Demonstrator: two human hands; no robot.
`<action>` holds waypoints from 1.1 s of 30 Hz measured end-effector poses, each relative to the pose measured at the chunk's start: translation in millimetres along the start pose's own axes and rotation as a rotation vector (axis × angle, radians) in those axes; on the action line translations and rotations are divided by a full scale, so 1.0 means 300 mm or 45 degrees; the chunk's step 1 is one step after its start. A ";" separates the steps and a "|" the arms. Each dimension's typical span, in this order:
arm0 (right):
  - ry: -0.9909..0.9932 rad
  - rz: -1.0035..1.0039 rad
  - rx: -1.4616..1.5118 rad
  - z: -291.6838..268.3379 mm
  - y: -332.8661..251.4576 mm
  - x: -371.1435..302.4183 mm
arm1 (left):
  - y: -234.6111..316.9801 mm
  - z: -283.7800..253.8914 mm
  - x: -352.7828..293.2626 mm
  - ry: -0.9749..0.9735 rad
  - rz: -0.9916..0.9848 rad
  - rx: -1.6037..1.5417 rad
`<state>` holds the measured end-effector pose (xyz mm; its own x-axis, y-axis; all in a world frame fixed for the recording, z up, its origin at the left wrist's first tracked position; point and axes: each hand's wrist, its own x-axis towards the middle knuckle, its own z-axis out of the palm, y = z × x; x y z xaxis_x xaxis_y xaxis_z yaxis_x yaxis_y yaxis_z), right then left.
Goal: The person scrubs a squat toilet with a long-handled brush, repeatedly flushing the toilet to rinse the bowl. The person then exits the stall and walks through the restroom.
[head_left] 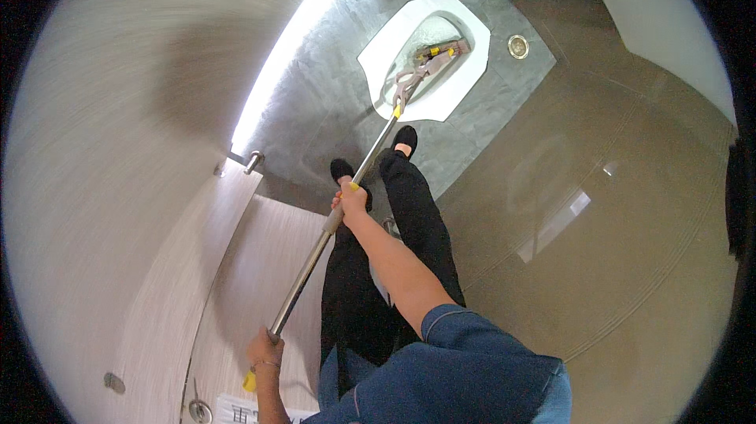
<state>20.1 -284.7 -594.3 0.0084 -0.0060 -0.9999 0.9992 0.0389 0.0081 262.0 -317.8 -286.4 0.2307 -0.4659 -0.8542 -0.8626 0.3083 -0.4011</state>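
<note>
My left grip (pixel 266 348) and right grip (pixel 352 199) clasp a mop (pixel 302 287), its head (pixel 441 62) in the squat toilet (pixel 376 55), scrubbing seemingly underway, unfinished.

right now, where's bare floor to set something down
Bare gray floor lies left of the squat toilet, up to the bright strip, and to the toilet's right, between it, the floor drain and brown tiled wall. Crowded: the toilet's near end, where black shoes flank the mop pole, and the bowl, holding the mop head.

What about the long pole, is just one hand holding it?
No, the left hand grips the pole near one end and the right hand grips it farther along.
</note>
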 end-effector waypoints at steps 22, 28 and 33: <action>0.187 -0.121 -0.409 -0.036 -0.045 0.026 | 0.093 0.021 -0.102 -0.273 0.023 -0.106; 0.061 -0.230 -0.590 -0.067 -0.101 0.120 | 0.245 0.057 -0.101 -0.246 0.043 -0.153; 0.167 -0.196 -0.526 -0.149 -0.095 0.120 | 0.234 0.111 -0.139 -0.276 0.049 -0.126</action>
<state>-9.7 -241.4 -630.9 -0.1708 0.0822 -0.9819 0.8890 0.4426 -0.1176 206.9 -249.3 -290.0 0.2787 -0.2632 -0.9236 -0.9100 0.2349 -0.3416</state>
